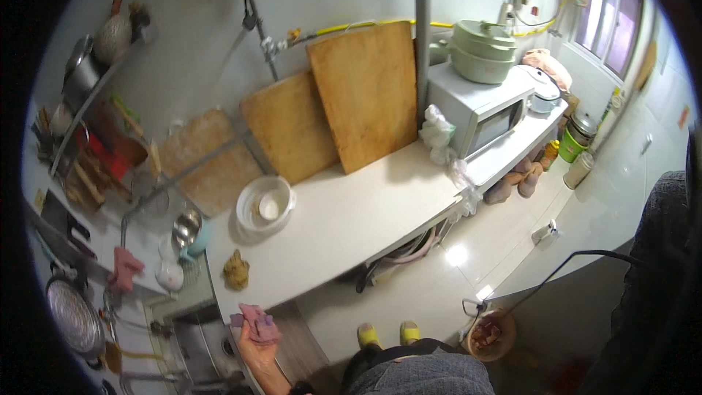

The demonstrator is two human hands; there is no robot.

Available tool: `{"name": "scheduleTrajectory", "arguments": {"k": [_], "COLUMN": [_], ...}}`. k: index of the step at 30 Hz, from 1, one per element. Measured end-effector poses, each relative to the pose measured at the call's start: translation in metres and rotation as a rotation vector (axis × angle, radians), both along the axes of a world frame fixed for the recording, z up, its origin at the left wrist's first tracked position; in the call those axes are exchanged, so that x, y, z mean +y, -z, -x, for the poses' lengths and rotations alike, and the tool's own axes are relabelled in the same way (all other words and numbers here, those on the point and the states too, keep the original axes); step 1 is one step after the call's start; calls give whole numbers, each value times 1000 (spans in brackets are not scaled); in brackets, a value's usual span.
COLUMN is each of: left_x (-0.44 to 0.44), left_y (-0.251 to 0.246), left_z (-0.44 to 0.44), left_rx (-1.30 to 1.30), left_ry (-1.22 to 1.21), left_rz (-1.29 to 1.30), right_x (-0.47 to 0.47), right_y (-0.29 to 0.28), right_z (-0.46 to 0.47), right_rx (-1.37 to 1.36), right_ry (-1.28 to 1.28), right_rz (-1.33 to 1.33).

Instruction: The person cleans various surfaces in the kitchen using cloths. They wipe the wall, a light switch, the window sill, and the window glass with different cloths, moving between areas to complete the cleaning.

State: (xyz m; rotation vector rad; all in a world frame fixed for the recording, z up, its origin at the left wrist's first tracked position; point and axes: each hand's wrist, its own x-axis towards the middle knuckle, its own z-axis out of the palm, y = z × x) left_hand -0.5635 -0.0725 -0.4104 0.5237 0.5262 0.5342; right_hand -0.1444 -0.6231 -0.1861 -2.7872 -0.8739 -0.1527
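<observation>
My left hand (258,352) reaches in from the bottom and grips a crumpled pink cloth (261,329) with purple patches. The cloth hangs beside the front corner of a white counter (351,225), just above the edge of a steel sink (200,354). Near that corner, a crumpled brown-yellow cloth (236,271) lies on the countertop. Farther back stands a translucent plastic basin (244,214) with a small white bowl (269,206) inside. My right hand is out of view.
Wooden boards (367,99) lean against the wall behind the counter. A microwave (482,109) carries a green pot (482,55). A rack with utensils and a hanging pink cloth (126,269) stands left. On the floor, a bin (502,334) is right of my yellow slippers (409,333).
</observation>
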Motion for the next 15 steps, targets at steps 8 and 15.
{"name": "scheduleTrajectory", "arguments": {"k": [8,15], "left_x": [17,-34], "left_y": [6,-27], "left_z": [-79,-147], "left_rx": [-133,153], "left_ry": [497,417], "left_rz": [125,96], "right_x": [-9,-7], "right_y": [0,5], "right_z": [25,35], "right_rx": [9,3], "right_ry": [126,200], "right_rz": [-67,-80]}}
